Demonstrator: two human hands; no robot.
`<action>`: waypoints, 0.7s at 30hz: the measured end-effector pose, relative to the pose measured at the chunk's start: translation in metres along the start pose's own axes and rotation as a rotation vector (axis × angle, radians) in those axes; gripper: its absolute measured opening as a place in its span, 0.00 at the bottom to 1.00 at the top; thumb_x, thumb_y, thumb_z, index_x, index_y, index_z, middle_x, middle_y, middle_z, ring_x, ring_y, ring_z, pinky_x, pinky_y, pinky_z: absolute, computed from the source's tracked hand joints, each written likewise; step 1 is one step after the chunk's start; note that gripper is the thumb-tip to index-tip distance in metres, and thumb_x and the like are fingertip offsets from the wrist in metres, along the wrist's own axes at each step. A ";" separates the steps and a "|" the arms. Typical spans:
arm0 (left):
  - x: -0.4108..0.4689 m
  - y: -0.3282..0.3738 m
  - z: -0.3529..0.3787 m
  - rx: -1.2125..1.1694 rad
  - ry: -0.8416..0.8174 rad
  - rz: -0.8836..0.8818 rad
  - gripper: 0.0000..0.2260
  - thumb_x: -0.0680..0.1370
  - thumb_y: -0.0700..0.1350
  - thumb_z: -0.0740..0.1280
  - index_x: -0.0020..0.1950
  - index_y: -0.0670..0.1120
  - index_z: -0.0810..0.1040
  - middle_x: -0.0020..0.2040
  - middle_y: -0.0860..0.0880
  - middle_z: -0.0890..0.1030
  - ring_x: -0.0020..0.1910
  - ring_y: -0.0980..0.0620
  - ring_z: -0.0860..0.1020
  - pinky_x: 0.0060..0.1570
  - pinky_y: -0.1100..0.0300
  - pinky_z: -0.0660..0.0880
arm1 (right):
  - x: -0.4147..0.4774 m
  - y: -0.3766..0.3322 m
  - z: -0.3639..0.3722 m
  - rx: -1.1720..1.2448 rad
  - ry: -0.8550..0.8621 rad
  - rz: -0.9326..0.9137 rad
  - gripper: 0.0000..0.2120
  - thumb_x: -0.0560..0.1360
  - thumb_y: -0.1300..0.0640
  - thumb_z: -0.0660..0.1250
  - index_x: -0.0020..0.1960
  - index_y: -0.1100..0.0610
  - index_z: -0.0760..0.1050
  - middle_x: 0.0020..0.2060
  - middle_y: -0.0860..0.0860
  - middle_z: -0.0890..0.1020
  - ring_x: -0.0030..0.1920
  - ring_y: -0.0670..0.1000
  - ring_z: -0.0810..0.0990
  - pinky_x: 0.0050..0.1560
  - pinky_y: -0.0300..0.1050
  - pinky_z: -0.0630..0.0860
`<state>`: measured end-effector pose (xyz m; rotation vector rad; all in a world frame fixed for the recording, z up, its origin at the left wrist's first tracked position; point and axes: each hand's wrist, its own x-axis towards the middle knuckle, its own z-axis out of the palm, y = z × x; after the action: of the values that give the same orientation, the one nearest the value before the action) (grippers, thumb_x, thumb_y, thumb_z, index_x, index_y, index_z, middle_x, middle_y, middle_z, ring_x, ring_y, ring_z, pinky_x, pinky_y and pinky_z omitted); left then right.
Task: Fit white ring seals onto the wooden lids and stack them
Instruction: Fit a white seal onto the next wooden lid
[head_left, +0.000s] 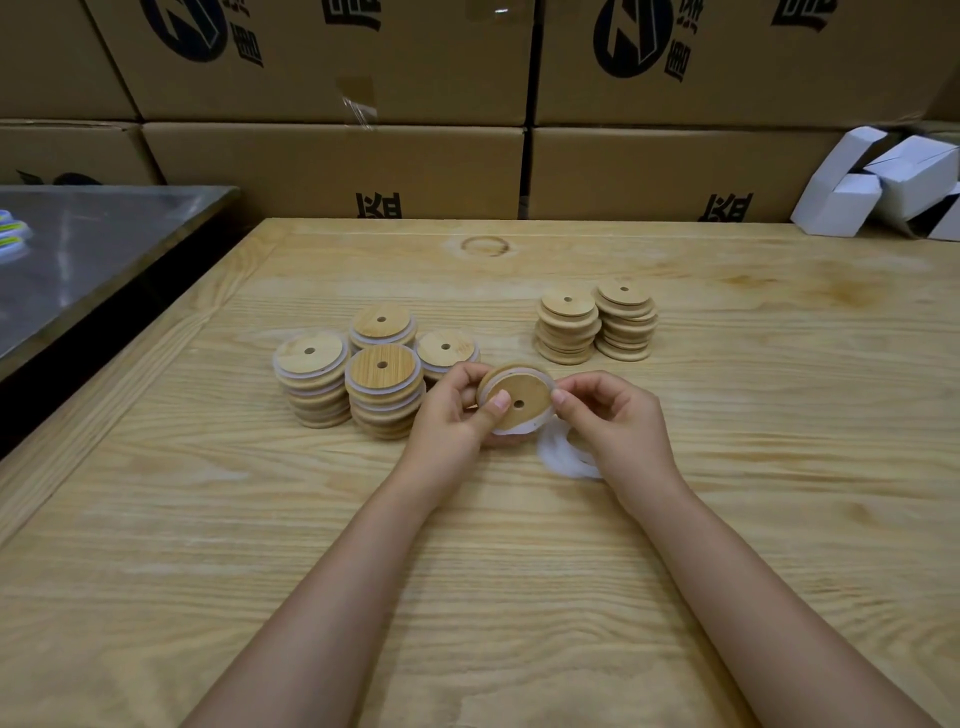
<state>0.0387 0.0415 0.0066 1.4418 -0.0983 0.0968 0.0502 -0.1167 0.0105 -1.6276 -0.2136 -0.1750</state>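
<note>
We hold the round wooden lid (519, 391) with centre hole in our left hand (447, 415); our right hand (618, 421) pinches the white ring seal (514, 429) at its 3 o'clock edge. The sealed lid stacks (382, 384) stand at 10 o'clock.

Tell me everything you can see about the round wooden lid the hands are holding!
The wooden lid is a round disc of pale, grained wood with a small hole near its middle. A white ring seal wraps its edge, hanging loose at the bottom. It is tilted toward the camera, held over the table. The left hand and right hand pinch opposite sides.
</note>
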 end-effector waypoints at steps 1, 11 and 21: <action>0.000 0.000 0.000 0.034 -0.006 0.002 0.06 0.76 0.35 0.64 0.49 0.45 0.73 0.43 0.47 0.81 0.40 0.53 0.81 0.42 0.51 0.80 | 0.000 0.001 0.000 -0.012 0.007 -0.017 0.06 0.73 0.65 0.68 0.40 0.55 0.79 0.36 0.49 0.82 0.38 0.43 0.79 0.39 0.33 0.75; -0.002 0.000 0.000 0.207 0.013 0.137 0.06 0.74 0.38 0.70 0.50 0.44 0.78 0.42 0.49 0.82 0.41 0.57 0.80 0.40 0.64 0.76 | -0.008 -0.002 0.010 -0.229 0.019 -0.182 0.07 0.72 0.62 0.70 0.42 0.50 0.77 0.37 0.43 0.81 0.42 0.43 0.79 0.46 0.37 0.75; -0.001 0.001 0.001 0.076 0.042 0.096 0.10 0.74 0.33 0.66 0.48 0.48 0.77 0.41 0.49 0.80 0.40 0.55 0.78 0.38 0.60 0.78 | -0.006 -0.001 0.011 -0.169 0.093 -0.146 0.10 0.71 0.64 0.71 0.39 0.49 0.79 0.38 0.40 0.82 0.42 0.38 0.80 0.46 0.32 0.74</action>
<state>0.0378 0.0408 0.0079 1.5100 -0.1307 0.2112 0.0435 -0.1061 0.0095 -1.7671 -0.2520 -0.3878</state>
